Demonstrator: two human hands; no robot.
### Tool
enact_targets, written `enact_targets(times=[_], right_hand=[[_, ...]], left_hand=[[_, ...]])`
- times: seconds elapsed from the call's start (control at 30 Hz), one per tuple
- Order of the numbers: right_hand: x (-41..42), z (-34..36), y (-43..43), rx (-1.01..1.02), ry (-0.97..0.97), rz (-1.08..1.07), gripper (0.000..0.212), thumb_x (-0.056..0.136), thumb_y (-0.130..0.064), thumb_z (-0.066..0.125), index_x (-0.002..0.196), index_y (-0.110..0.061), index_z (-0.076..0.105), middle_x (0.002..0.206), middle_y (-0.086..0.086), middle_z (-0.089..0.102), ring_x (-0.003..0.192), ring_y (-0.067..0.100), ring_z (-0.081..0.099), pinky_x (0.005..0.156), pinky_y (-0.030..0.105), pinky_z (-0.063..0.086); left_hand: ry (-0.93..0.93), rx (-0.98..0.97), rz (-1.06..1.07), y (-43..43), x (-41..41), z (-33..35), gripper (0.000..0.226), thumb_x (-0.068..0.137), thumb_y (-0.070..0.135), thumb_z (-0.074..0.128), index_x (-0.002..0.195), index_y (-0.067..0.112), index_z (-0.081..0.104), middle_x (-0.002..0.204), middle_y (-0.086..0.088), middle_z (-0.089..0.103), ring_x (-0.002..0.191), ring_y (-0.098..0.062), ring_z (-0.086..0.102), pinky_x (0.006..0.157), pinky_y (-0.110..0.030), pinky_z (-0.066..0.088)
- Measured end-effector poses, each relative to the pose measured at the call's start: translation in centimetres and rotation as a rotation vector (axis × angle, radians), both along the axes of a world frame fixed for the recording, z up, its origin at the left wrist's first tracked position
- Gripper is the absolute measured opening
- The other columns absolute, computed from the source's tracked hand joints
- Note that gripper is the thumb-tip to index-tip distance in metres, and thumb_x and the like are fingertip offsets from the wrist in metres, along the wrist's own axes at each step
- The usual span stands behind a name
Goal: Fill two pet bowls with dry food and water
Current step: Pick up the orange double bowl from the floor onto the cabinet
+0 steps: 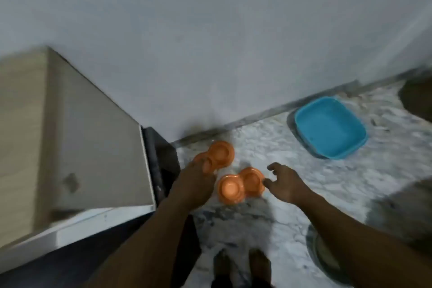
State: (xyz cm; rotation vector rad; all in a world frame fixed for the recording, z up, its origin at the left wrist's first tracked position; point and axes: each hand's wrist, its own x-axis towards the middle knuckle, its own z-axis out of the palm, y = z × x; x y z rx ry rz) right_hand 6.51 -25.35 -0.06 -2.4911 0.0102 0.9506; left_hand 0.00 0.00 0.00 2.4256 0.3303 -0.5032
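Two orange double pet bowls lie on the marble floor near the wall. The far bowl [221, 154] sits by the skirting; my left hand [195, 176] reaches over its near cup, and motion blur hides whether the fingers touch or grip it. The near bowl [240, 184] lies just in front of it and looks empty. My right hand [284, 182] hovers at that bowl's right edge with fingers spread and loosely bent, holding nothing.
A blue plastic tub [329, 127] rests on the floor by the wall at the right. A wooden cabinet [70, 142] fills the left side. My bare feet [243, 264] stand at the bottom centre. A round dark object [323, 255] lies at the lower right.
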Motion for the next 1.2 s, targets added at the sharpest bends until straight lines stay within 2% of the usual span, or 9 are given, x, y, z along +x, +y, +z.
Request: enact_targets(times=[0.17,0.33,0.47,0.6,0.73,0.87,1.03,1.13,1.2], right_hand=[[-2.1,-23.5,-2.7,0.009,0.051,-0.136,0.046,0.092,-0.027,0.065,0.135,-0.013,0.054,0.129,0.015,0.060,0.119,0.030,0.058,0.094,0.034,0.045],[-0.6,-42.7,-3.9,-0.004,-0.024,-0.273,0.062,0.090,-0.032,0.067,0.143,-0.009,0.044,0.136,0.023,0.052,0.126,0.039,0.051,0.101,0.043,0.043],[1.0,-51.3,-3.1,0.030,-0.081,-0.330,0.069,0.085,-0.036,0.067,0.143,-0.008,0.040,0.137,0.023,0.051,0.122,0.043,0.053,0.099,0.047,0.047],[2.1,-55.5,-3.0,-0.031,-0.123,-0.350,0.063,0.086,-0.030,0.066,0.141,-0.009,0.042,0.134,0.022,0.047,0.121,0.044,0.048,0.099,0.046,0.043],[2.6,-54.2,-4.1,0.015,-0.087,-0.435,0.058,0.086,-0.026,0.069,0.139,-0.012,0.050,0.134,0.017,0.053,0.116,0.036,0.056,0.093,0.041,0.047],[2.1,-46.4,-5.5,0.039,-0.109,-0.493,0.059,0.085,-0.030,0.073,0.137,-0.013,0.052,0.130,0.016,0.057,0.114,0.034,0.058,0.094,0.040,0.047],[2.5,-28.7,-6.4,0.038,-0.104,-0.523,0.067,0.084,-0.036,0.074,0.141,-0.013,0.048,0.133,0.017,0.057,0.120,0.036,0.057,0.100,0.048,0.047],[2.3,-15.4,-5.7,0.041,-0.118,-0.481,0.067,0.085,-0.035,0.073,0.143,-0.012,0.047,0.134,0.018,0.057,0.120,0.036,0.056,0.098,0.045,0.047],[2.1,-7.6,-5.1,0.062,-0.135,-0.469,0.069,0.084,-0.037,0.074,0.143,-0.013,0.047,0.134,0.017,0.057,0.121,0.036,0.056,0.098,0.045,0.046]], left_hand=[[0.148,-0.049,0.177,-2.2,0.5,-24.0,0.070,0.078,0.055,0.048,0.137,0.017,0.053,0.133,-0.012,0.060,0.124,-0.031,0.057,0.102,-0.044,0.047],[0.349,-0.072,0.357,-4.3,0.2,-42.9,0.083,0.090,0.040,0.068,0.155,0.010,0.026,0.152,-0.022,0.037,0.139,-0.036,0.040,0.108,-0.038,0.036],[0.410,-0.116,0.495,-5.7,0.8,-52.2,0.089,0.088,0.042,0.070,0.154,0.006,0.024,0.153,-0.023,0.035,0.137,-0.040,0.040,0.108,-0.042,0.037],[0.285,-0.006,0.593,-6.4,1.7,-55.7,0.066,0.087,0.030,0.073,0.138,0.005,0.039,0.140,-0.022,0.039,0.122,-0.044,0.050,0.094,-0.042,0.043],[0.213,-0.011,0.656,-5.8,1.8,-54.4,0.051,0.085,0.020,0.072,0.129,0.009,0.050,0.132,-0.020,0.053,0.115,-0.040,0.057,0.086,-0.039,0.045],[0.189,-0.095,0.674,-6.6,1.8,-47.0,0.051,0.084,0.023,0.072,0.129,0.011,0.052,0.129,-0.018,0.055,0.113,-0.037,0.059,0.080,-0.034,0.042],[0.140,-0.175,0.666,-7.1,2.4,-29.4,0.064,0.065,0.041,0.061,0.122,0.011,0.058,0.116,-0.020,0.063,0.105,-0.036,0.063,0.088,-0.040,0.051],[0.135,-0.235,0.660,-6.5,1.9,-15.4,0.053,0.080,0.028,0.070,0.126,0.006,0.056,0.116,-0.015,0.064,0.099,-0.028,0.062,0.078,-0.030,0.041],[0.115,-0.244,0.665,-5.7,1.3,-7.6,0.055,0.082,0.028,0.069,0.130,0.007,0.055,0.121,-0.016,0.062,0.104,-0.031,0.062,0.080,-0.035,0.046]])
